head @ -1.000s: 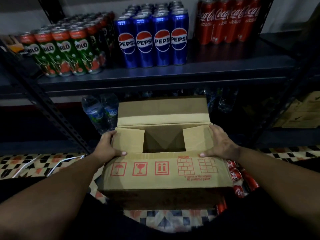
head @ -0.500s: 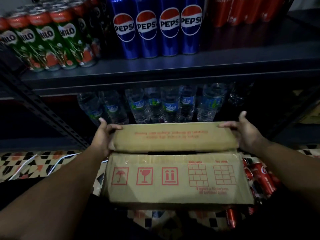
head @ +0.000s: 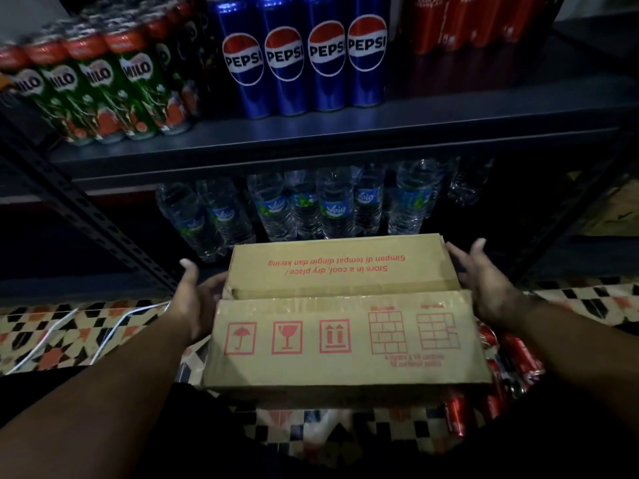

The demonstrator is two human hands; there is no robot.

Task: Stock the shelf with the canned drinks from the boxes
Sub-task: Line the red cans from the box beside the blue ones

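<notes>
In the lower middle of the frame a brown cardboard box point(head: 345, 344) sits with both long top flaps folded down, the near flap printed in red with an umbrella, a glass, arrows and stacking diagrams, the far flap with upside-down lettering about a cool, dry place. The left hand point(head: 198, 299) lies against the box's left end, palm to the cardboard, fingers fairly straight and the thumb raised above the far flap. The right hand point(head: 484, 285) lies at the box's right end, fingers extended along the far flap's edge, thumb raised; neither hand curls round anything.

Just right of the box and partly under its lower right corner, red cola cans point(head: 511, 368) lie on their sides on the patterned tile floor point(head: 52, 333). White cords point(head: 103, 326) trail across the tiles at the left of the frame.

Across the upper half runs a dark metal shelf point(head: 345, 133). On it, at upper left, green Milo cans point(head: 114, 95) stand in rows; at upper centre four blue Pepsi cans point(head: 304, 60) front more rows behind; at upper right stand red cans point(head: 466, 22), their labels cut off by the frame edge. Below that shelf, in the middle of the frame and just beyond the box, clear water bottles point(head: 311, 209) with blue-green labels stand in a row. At the far right edge, in shadow, part of another cardboard carton point(head: 615, 212) shows.
</notes>
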